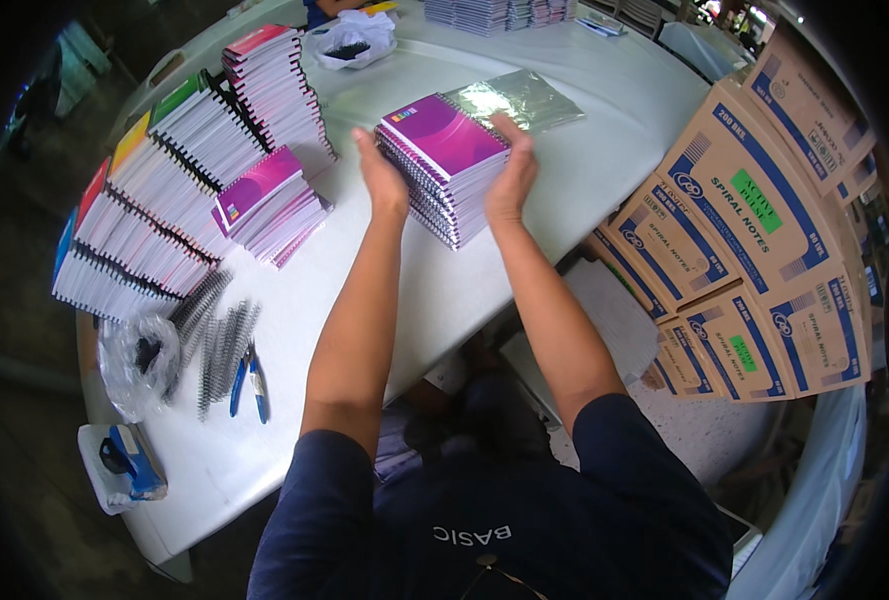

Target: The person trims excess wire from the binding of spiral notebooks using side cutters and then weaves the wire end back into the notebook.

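White tabletop (584,190) carries a stack of purple spiral notebooks (442,165) directly ahead, its long axis running away and leftward, with the left hand (381,178) and right hand (512,172) pressed flat against opposite sides, equally near, fingers open.

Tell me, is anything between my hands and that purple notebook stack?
Nothing visible. The left hand and right hand are pressed against opposite sides of the notebook stack, with only bare table around it.
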Demonstrator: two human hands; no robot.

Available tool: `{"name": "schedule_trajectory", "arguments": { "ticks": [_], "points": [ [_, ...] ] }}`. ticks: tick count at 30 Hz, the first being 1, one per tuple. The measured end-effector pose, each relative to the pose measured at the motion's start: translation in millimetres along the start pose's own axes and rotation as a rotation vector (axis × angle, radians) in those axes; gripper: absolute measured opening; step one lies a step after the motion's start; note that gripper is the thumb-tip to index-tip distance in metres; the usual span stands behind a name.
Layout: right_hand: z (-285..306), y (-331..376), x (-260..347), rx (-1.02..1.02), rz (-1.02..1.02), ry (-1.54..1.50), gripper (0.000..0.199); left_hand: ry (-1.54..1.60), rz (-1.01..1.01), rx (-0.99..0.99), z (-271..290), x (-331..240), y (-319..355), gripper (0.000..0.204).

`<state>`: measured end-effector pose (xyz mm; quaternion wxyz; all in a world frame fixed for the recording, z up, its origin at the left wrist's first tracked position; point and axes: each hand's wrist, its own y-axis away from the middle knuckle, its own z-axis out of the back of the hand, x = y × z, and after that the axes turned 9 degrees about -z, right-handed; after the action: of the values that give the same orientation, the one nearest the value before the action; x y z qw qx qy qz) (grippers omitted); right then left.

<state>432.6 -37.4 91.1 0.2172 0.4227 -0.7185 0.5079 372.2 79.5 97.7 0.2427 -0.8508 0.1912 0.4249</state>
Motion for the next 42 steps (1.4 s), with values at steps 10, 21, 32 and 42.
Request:
{"name": "schedule_trajectory", "arguments": {
  "ticks": [10,21,32,42],
  "points": [
    [-5.3,15.9,4.7,0.055,-0.23,0.133,0.056,-0.067,-0.172,-0.052,5.6,24.9,-1.1,0.056],
    [107.1,26.8,-10.6,0.843,-0.357,0.756,0.091,-1.208,-0.128,0.706,107.2,-11.6,46.1,0.089],
    [46.6,-2.4,-52.4,0.999,-0.342,0.959,0.074,-1.534,-0.188,0.702,90.0,9.9,48.1,0.101],
    [-47.1,-27.8,-124.8,0.946,-0.232,1.064,0.065,-1.48,-0.199,0.52,88.0,16.1,34.7,0.066]
  ]
}}
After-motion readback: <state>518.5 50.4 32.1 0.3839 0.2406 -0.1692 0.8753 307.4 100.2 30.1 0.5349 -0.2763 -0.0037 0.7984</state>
